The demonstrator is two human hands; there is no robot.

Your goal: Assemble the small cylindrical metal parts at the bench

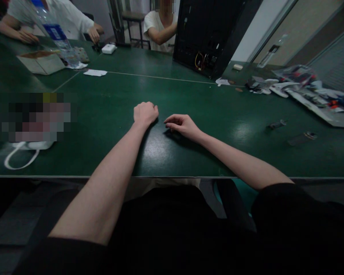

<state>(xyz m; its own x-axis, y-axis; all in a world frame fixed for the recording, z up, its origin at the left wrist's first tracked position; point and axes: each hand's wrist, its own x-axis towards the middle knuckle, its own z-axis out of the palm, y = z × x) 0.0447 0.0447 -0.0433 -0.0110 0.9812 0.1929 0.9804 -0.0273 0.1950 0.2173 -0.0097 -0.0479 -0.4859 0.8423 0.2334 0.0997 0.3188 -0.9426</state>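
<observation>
On the green tabletop (109,103), my left hand (145,113) rests in a fist with its back towards me. The curled fingers hide whatever may be inside it. Just to the right, my right hand (183,125) lies on its side, fingers loosely bent and the thumb a little apart from them. Nothing shows between those fingers. A narrow gap separates the two hands. Farther right lie two small cylindrical things, a smaller one (276,124) and a larger clear one (302,138), both blurred.
A black computer case (209,38) stands at the back. To the right are a cluttered heap (312,91) and a bottle (272,51). At left are an open box (43,63), a water bottle (57,34) and a white cable loop (21,167). Two people sit across the table.
</observation>
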